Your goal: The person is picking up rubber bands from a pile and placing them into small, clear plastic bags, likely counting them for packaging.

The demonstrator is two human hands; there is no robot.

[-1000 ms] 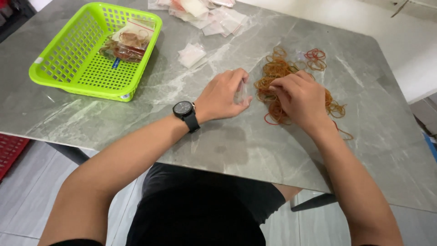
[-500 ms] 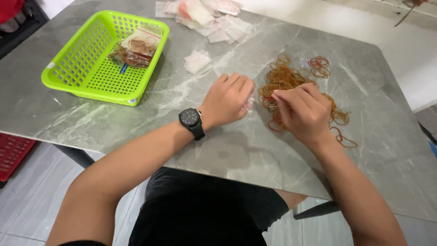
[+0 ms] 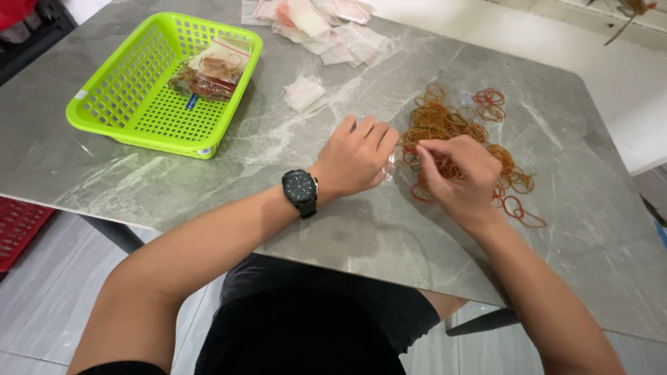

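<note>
A heap of brown and red rubber bands [image 3: 445, 128] lies on the grey marble table [image 3: 208, 194]. My right hand [image 3: 455, 173] rests on the heap's near side, fingers pinched on a few bands. My left hand [image 3: 358, 156], with a black watch [image 3: 300, 191] on the wrist, lies just left of the heap, fingers curled over a small clear plastic bag [image 3: 389, 169] that is mostly hidden beneath them.
A lime-green basket [image 3: 125, 90] at the left holds several filled clear bags [image 3: 212, 69]. One small bag [image 3: 304, 92] lies alone mid-table; a pile of empty clear bags [image 3: 316, 21] sits at the far edge. A red crate [image 3: 17, 226] stands on the floor.
My hands have stayed at the heap, fingers shifting slightly; the view has moved a little, so everything sits a bit differently in frame.
</note>
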